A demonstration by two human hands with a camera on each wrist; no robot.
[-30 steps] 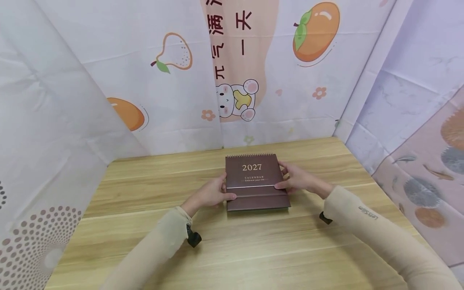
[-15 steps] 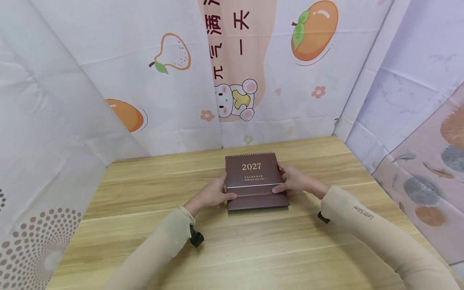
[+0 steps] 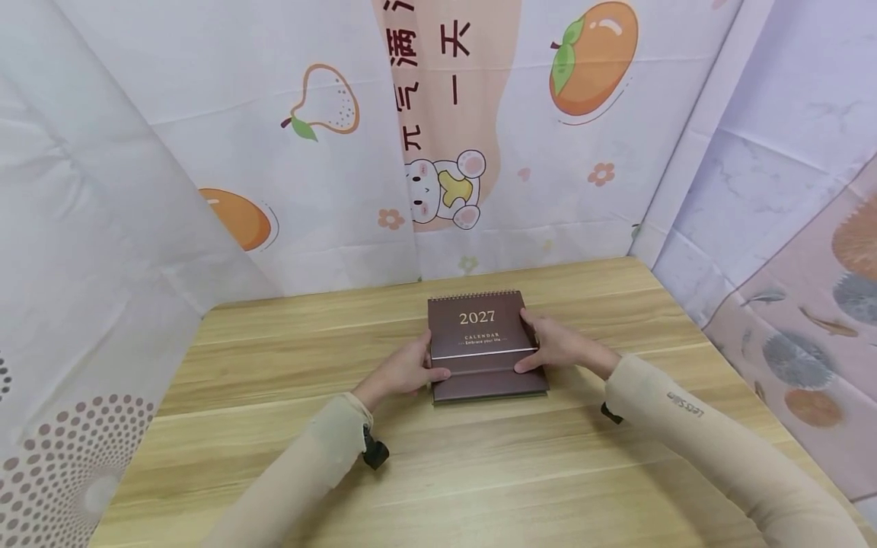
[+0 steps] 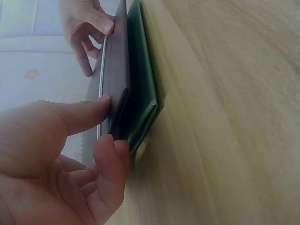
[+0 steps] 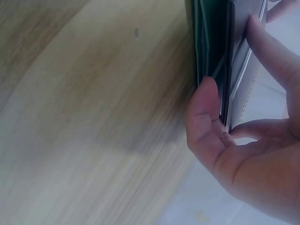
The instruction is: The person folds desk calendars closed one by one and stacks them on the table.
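Observation:
A dark brown spiral-bound desk calendar (image 3: 483, 346), its cover printed "2027", leans back on the table in the head view. My left hand (image 3: 404, 367) grips its left side, thumb on the front panel. On the opposite side my right hand (image 3: 560, 346) holds the edge, with the thumb low on the front. Both wrist views show green inner panels (image 4: 144, 70) behind the brown front, with a gap between them. In the right wrist view a curled finger of the right hand (image 5: 255, 152) reaches in at the edge of that gap.
The calendar stands towards the back of a wood-grain table (image 3: 288, 358). A printed white curtain (image 3: 329, 190) hangs behind the back edge, with more cloth at left and right. Each wrist carries a small black device (image 3: 374, 450).
Over the second my right thumb has slid slightly down the calendar's front. The calendar has shifted a little, most recently slightly right and towards me, with both hands staying on it.

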